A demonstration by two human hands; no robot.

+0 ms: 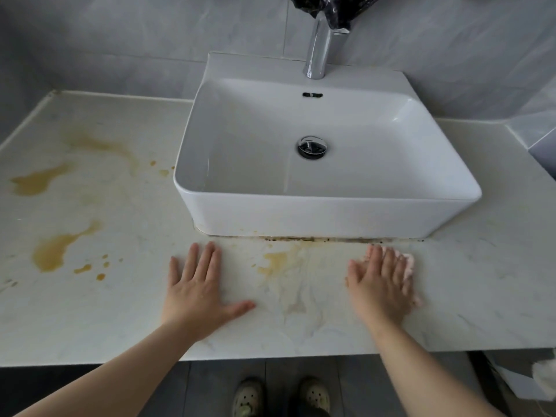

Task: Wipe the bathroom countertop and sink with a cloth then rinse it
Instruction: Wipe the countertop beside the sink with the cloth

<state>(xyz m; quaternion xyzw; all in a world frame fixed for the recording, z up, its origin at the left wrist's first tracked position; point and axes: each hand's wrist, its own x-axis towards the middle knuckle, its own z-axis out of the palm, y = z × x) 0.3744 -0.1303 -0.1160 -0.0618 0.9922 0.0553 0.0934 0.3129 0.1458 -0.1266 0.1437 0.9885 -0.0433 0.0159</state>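
Observation:
A white marble countertop (126, 320) carries yellow-brown stains on its left half and in front of the white vessel sink (325, 215). My left hand (198, 293) lies flat on the counter, fingers straight and spread. My right hand (380, 287) presses flat on a pink cloth (407, 264), which shows only at the hand's right edge; the hand looks blurred. A stain (276, 263) lies between the two hands. Dark grime runs along the sink's base.
A chrome faucet (317, 52) rises behind the basin, its top wrapped in black plastic (334, 7). The drain (312, 146) sits in the basin's middle. Grey tiled walls close in behind and at right. My feet (282, 397) stand below the counter's front edge.

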